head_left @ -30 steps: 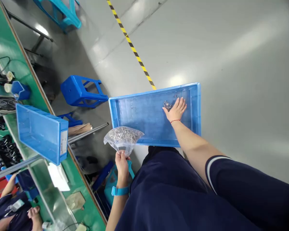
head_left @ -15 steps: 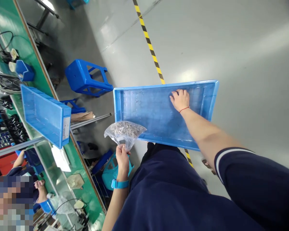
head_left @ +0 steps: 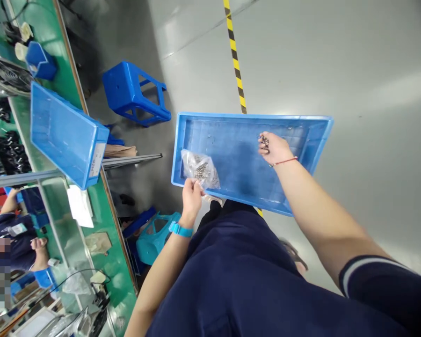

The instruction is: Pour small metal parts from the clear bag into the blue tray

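Since a second ago the clear bag of small metal parts (head_left: pixel 200 169) has come in from outside the blue tray (head_left: pixel 231 187) and now hangs over its near left corner, and the right hand (head_left: pixel 272 148) has lifted off the tray floor with a pinch of parts. The left hand (head_left: pixel 191 196) is clenched around the gathered neck of the bag, just at the tray's near rim. The right hand is curled shut on a small dark cluster of metal pieces (head_left: pixel 264 140), held above the tray's far right part. The tray rests across the person's lap, tilted a little, over the grey floor.

As I judge it, the gathering is nearly done: the tray floor looks almost bare, with only a few specks near its far left corner, and the handful is not yet in the bag. Left of the tray, a second blue tray (head_left: pixel 65 135) leans on the green bench (head_left: pixel 117 271), with a blue stool (head_left: pixel 133 91) between them.
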